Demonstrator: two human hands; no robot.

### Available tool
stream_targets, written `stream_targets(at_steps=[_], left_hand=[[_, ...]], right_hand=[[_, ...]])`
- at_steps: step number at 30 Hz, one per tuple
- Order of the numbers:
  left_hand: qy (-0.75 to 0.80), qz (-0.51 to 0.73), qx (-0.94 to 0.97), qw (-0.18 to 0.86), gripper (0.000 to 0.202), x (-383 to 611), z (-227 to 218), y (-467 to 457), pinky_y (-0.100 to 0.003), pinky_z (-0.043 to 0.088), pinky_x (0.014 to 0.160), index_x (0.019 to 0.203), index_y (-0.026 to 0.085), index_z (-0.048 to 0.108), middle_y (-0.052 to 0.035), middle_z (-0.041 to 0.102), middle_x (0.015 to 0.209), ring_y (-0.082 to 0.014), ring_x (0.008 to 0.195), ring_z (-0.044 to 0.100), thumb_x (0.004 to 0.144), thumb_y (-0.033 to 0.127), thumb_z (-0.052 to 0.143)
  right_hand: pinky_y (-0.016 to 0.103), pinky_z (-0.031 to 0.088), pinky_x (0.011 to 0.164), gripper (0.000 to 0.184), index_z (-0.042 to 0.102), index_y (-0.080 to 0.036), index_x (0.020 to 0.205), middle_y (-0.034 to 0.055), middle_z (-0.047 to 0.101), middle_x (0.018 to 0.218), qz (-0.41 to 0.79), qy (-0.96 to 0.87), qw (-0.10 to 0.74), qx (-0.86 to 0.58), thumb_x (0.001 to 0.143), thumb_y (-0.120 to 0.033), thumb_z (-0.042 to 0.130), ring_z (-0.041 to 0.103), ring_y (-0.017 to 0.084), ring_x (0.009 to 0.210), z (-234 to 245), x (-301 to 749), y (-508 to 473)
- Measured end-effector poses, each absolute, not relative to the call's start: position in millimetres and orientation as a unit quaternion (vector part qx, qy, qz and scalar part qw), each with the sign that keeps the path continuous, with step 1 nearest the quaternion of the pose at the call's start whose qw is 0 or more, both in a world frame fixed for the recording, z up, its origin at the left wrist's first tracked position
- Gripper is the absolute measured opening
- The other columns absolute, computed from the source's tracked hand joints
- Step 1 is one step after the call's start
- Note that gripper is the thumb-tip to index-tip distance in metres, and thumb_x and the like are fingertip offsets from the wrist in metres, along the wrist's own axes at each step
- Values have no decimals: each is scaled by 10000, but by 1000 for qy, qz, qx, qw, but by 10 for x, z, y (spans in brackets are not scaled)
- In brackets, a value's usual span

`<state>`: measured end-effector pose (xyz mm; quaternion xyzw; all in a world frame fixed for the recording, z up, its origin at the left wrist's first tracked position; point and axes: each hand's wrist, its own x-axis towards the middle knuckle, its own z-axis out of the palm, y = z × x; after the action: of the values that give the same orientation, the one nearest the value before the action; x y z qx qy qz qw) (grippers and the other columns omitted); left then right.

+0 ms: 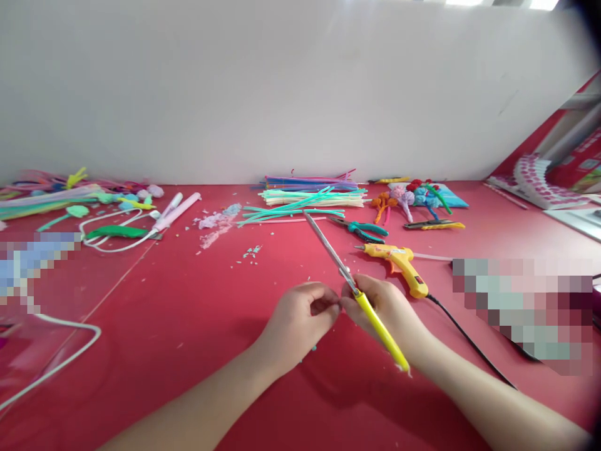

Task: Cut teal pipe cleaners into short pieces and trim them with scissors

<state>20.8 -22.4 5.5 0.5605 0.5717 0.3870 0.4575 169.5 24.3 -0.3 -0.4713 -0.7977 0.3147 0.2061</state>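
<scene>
Across my right hand [387, 304] lies a tool with a long, thin metal shaft and a straight yellow handle [382, 331]. Its tip points up and away to the left; I cannot tell its exact kind. The fingers of that hand are closed around it, partly hidden behind the handle. My left hand [300, 316] is curled in a pinch, its fingertips meeting those of my right hand. Whatever sits between the left fingertips is too small or hidden to name. Small teal bits [314, 347] lie on the red table [225, 307] beneath the left hand.
Bundled pipe cleaners [314, 199] lie at the back centre. A yellow glue gun [399, 263], teal pliers [361, 230] and a cutter knife [434, 225] are to the right. Fluff scraps [220, 219] and a pink corded appliance [177, 212] lie left. Fuzzy flowers [413, 195] stand back right.
</scene>
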Motion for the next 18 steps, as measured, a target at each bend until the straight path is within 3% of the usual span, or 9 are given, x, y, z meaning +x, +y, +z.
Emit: stream_targets(at_steps=[5,11,18], left_hand=[[558,450,493,494,130,149,45,-177,-212,395,527,709,165,584,3,538,582,-109,549,501,713,283,530],[477,628,346,508,83,-19,28,-82,-237,437,634,744,145,603,-15,597,664,-114,623,548,691,205,579],[432,672,304,519,51,-42,45,-86,-210,449,634,708,132,614,-10,596,679,-93,623,548,699,152,567]], right_hand=[[194,209,411,219,404,-191,603,-55,402,480,230,-828,184,-477,682,-377,488,330,71,437,41,1736,256],[217,219,443,273,388,-207,660,-19,523,547,103,-855,122,-494,699,-468,461,483,123,480,10,1804,249],[230,189,437,284,388,-206,683,-4,549,559,51,-871,96,-480,743,-483,405,509,140,488,-103,1803,244]])
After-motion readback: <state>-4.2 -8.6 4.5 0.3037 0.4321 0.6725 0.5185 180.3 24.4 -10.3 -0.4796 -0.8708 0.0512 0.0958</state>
